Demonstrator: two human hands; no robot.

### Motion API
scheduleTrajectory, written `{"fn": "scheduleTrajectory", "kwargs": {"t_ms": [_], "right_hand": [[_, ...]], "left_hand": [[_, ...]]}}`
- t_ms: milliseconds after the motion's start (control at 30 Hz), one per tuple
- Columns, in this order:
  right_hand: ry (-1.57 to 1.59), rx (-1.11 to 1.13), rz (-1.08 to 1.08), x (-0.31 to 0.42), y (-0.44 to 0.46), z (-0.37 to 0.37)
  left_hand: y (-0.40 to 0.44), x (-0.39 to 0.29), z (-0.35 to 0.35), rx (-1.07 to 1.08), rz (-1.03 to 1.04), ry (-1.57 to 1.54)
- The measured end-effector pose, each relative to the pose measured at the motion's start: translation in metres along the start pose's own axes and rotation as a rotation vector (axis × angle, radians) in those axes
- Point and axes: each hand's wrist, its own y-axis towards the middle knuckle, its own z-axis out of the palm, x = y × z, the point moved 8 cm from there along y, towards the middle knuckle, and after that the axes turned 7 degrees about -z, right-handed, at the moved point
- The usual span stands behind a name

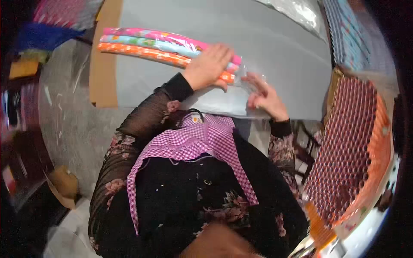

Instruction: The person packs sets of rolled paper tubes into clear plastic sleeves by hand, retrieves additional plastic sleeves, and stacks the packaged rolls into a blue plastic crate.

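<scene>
Three patterned rolls, pink (142, 32), light blue (148, 42) and orange (142, 52), lie side by side in a clear plastic wrapper on the grey tabletop (275, 47). Across their right part rests my left hand (209, 66), palm down with its fingers close together on the rolls. Just beyond the rolls' right ends is my right hand (267, 96), its fingers bent at the loose end of the clear wrapper (247, 79). The wrapper's edge shows between the fingers and thumb, partly blurred.
Clear plastic packaging (301, 15) lies at the table's far right. Striped blue fabric (344, 34) is beyond it. A large dark red patterned stack (344, 146) with orange material stands at the right. Brown cardboard (103, 81) edges the table's left side.
</scene>
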Motion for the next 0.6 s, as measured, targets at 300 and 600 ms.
{"fn": "scheduleTrajectory", "kwargs": {"t_ms": [300, 600], "right_hand": [[-0.737, -0.145, -0.180, -0.015, 0.024, -0.015], [-0.462, -0.244, 0.016, -0.008, 0.006, -0.022]], "left_hand": [[-0.010, -0.002, -0.011, -0.093, 0.045, -0.030], [-0.012, 0.000, -0.011, 0.011, 0.023, -0.044]]}}
